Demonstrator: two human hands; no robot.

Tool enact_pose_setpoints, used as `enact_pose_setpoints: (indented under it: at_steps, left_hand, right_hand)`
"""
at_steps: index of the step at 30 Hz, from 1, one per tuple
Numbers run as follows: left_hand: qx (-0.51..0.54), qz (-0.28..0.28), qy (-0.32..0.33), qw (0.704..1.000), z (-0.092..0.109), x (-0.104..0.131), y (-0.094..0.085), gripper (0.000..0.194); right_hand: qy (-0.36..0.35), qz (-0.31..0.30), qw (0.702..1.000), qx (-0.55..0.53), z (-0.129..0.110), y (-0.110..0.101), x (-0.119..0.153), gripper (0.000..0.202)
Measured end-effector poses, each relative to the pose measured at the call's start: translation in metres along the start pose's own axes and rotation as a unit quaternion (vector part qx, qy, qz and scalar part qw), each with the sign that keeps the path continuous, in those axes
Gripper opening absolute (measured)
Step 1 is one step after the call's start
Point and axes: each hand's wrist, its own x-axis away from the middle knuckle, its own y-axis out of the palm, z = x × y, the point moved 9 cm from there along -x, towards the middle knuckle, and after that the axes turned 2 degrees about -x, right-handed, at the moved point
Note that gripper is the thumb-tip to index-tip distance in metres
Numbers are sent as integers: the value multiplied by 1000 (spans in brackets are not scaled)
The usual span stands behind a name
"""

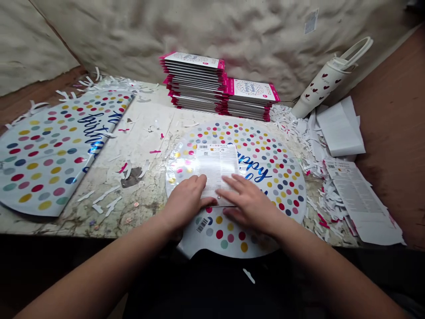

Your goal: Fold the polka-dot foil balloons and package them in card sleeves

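Observation:
A round, flat foil balloon (279, 155) with coloured dots and blue lettering lies in front of me, its near edge past the table's front. On it rests a white printed card (217, 166) with fine text and a barcode. My left hand (187, 195) presses on the card's lower left corner, fingers curled and thumb stretched to the right along its near edge. The fingers of my right hand (249, 199) are spread over the card's right side, slightly blurred.
Stacked pink-edged packets (195, 84) stand at the back, beside a lower stack (252, 91). More dotted balloons (49, 155) lie at the left. A tumbler (318, 88), paper shreds (312, 146) and a flattened card (361, 199) are at the right.

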Motion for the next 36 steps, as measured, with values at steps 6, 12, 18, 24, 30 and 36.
enact_pose_setpoints:
  at_steps: [6,12,18,24,30,36]
  left_hand:
    - [181,-1,-6,984,-25,18,-19,11]
    - [617,-194,-135,751,5,66,37,37]
    - [785,-19,-251,566,-5,51,51,9]
    - [868,-38,-271,415,11,50,55,4]
    - [768,22,-211,605,0,51,42,17]
    - [713,8,-202,672,6,51,36,26]
  right_hand:
    - [-80,-48,980,177,-29,15,-5,44]
    - [-169,170,957,164,-58,-34,4,32]
    - [-186,284,938,77,-67,-47,25,19]
    - [-164,308,937,14,-58,-54,37,20]
    - [-85,199,951,-220,-24,-40,22,32]
    - [-54,279,945,-162,-30,-36,9,19]
